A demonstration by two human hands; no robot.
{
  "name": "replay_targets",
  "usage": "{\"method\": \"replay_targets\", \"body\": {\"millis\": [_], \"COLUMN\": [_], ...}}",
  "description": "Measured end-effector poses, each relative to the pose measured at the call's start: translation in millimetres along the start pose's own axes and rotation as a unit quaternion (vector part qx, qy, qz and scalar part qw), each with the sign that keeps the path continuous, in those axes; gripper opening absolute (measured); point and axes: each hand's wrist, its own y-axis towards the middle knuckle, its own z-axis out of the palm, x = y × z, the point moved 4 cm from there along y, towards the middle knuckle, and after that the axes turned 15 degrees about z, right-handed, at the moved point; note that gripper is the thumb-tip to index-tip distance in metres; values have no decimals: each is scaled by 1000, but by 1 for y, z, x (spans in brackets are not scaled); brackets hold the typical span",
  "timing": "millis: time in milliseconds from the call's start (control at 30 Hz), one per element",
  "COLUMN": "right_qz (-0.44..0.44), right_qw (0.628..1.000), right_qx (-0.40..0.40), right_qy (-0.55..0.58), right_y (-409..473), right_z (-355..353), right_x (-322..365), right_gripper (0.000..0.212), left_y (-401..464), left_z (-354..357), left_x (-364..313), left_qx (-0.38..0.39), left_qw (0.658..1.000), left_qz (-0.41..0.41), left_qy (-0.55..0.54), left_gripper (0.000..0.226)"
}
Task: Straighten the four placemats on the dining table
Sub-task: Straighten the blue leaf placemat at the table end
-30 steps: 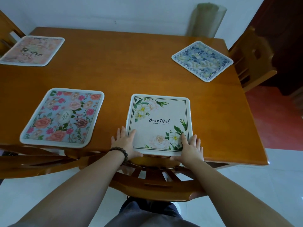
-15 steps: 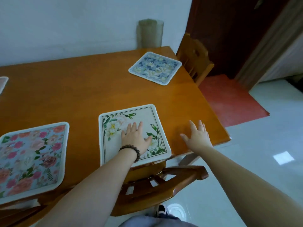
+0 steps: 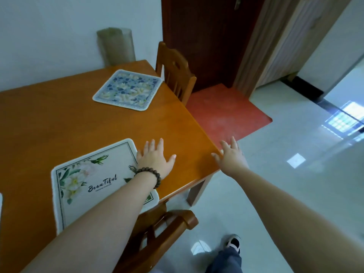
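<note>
The white placemat [image 3: 92, 180] with green leaves and the word "Beautiful" lies at the near edge of the wooden dining table [image 3: 59, 123]. My left hand [image 3: 155, 158], with a bead bracelet on the wrist, hovers open just past the mat's right edge, my forearm crossing the mat. My right hand [image 3: 231, 156] is open over the table's right corner, fingers spread, holding nothing. A blue floral placemat [image 3: 128, 89] lies turned like a diamond near the far right corner. A sliver of a third mat [image 3: 0, 205] shows at the left border.
One wooden chair [image 3: 157, 233] is tucked in below me, another chair [image 3: 175, 71] stands at the table's right end. A translucent roll [image 3: 116, 46] leans on the wall behind. A red mat [image 3: 224, 113], a dark door and glossy tiled floor lie to the right.
The view has swung right, leaving the pink floral mat out of frame. Both hands have left the white mat and moved right; my left hand slid off it toward the table's right corner.
</note>
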Motion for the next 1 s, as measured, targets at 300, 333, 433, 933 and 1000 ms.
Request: {"method": "replay_targets", "body": {"millis": [300,333,433,933,1000], "right_qz": [-83,-98,-141,-287,-311], "right_qw": [996,994,988,951,943], "right_qx": [31,38,54,99,104], "right_qy": [-22,-25,-34,-66,-62], "right_y": [156,177,234,400,412], "right_z": [-36,-44,-70,-111,-108], "right_x": [-21,-23,-31,37,62], "right_gripper": [64,63,62,61,61], "left_y": [119,132,167,262,272], "left_z": [17,17,14,3,4], "left_x": [-67,-78,-109,-129,-118], "left_qx": [-14,-18,-33,-60,-65], "left_qw": [994,992,982,930,922], "left_qz": [-107,-128,-184,-361,-381], "left_qy": [6,6,9,13,2], "left_gripper": [78,77,77,80,81]}}
